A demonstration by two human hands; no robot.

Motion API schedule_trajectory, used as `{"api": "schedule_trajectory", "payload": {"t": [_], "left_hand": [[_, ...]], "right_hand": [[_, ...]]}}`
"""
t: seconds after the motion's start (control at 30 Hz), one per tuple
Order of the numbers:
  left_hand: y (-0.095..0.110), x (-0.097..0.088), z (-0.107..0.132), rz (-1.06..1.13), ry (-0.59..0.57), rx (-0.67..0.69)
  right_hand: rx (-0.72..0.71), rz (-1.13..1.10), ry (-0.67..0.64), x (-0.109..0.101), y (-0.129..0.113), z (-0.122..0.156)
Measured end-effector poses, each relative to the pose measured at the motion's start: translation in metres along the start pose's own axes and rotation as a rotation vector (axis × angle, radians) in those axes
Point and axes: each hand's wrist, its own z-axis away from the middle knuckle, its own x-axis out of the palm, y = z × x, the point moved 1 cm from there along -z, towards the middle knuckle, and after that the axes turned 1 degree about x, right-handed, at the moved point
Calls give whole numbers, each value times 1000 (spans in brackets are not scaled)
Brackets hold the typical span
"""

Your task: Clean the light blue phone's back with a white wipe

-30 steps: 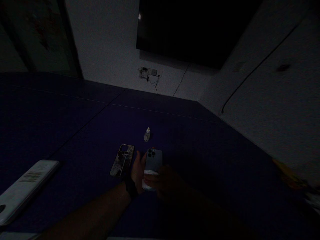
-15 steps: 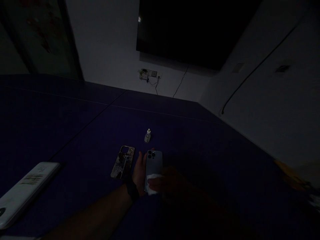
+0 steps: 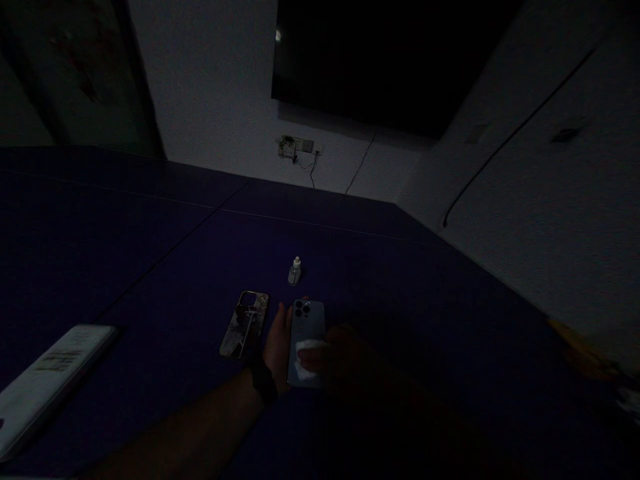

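Note:
The room is very dim. A pale blue phone (image 3: 308,327) lies back-up on the dark blue surface (image 3: 410,313), camera lenses at its far end. My left hand (image 3: 278,347) grips the phone along its left edge, a dark band on the wrist. My right hand (image 3: 340,357) presses a small white cloth (image 3: 306,349) onto the middle of the phone's back, fingers closed on it. A patterned phone case (image 3: 244,323) lies just left of my left hand. A small clear bottle (image 3: 295,271) with a white cap stands upright beyond the phone.
A long white flat box (image 3: 47,380) lies at the left near edge. White walls rise behind and to the right, with a dark screen (image 3: 380,60), a socket with cables (image 3: 296,145) and something yellowish (image 3: 580,347) at the right.
The white cloth under my right hand has slid from the phone's near end up toward its middle. My left hand and the phone have stayed put.

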Motion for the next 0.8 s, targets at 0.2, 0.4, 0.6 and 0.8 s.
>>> {"api": "schedule_trajectory", "payload": {"t": [0.2, 0.4, 0.6, 0.8], "left_hand": [[-6, -3, -3, -30, -43, 42], [-5, -3, -3, -45, -35, 41], [-4, -2, -1, -53, -40, 51], [-7, -2, -1, -39, -75, 36]], "right_hand": [[59, 53, 46, -7, 0, 4], [102, 108, 75, 0, 13, 0], [-57, -20, 40, 11, 3, 12], [267, -21, 231, -18, 34, -24]]}}
